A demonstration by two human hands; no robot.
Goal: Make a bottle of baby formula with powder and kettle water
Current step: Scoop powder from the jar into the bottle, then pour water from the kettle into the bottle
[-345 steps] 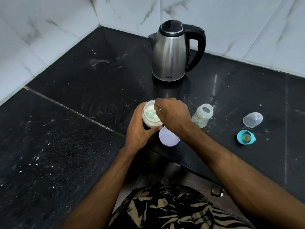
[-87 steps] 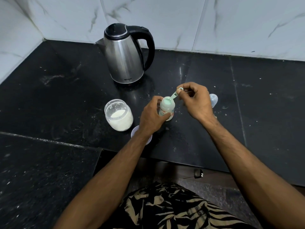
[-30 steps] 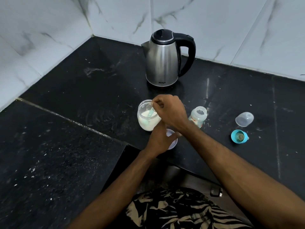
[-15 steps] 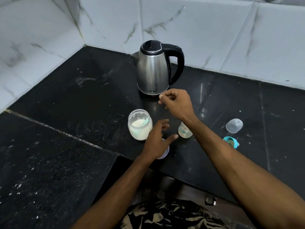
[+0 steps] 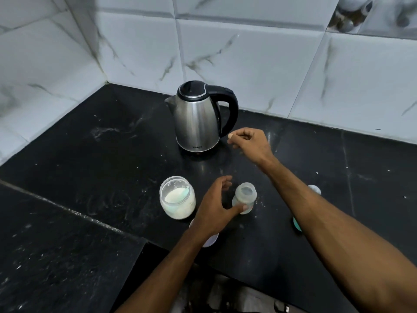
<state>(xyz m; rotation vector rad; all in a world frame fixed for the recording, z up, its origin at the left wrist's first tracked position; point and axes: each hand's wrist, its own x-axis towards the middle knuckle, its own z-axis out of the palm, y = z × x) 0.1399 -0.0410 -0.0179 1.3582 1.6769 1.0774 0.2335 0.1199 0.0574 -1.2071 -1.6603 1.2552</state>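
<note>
Head view looks down on a black stone counter (image 5: 85,159) set into a corner of white marbled tiles. At the front stands an open glass jar (image 5: 177,197), roughly half full of white formula powder, with a pale green scoop (image 5: 183,195) lying inside against its wall. Just to its right stands the small baby bottle (image 5: 244,198), upright and uncapped; its wall is cloudy, so I cannot tell what is inside. The left hand (image 5: 216,208) is spread in a loose curve beside the bottle, thumb tip touching its lower wall, the other fingers apart from it. Under that wrist a pale round lid (image 5: 208,239) lies flat. Further back stands a steel kettle (image 5: 198,118), lid shut, black handle to the right. The right hand (image 5: 249,143) hovers just beside that handle, fingers curled loosely inward, gripping nothing. A clear cap (image 5: 314,189) and a teal ring (image 5: 296,223) peek out behind the right forearm.
</note>
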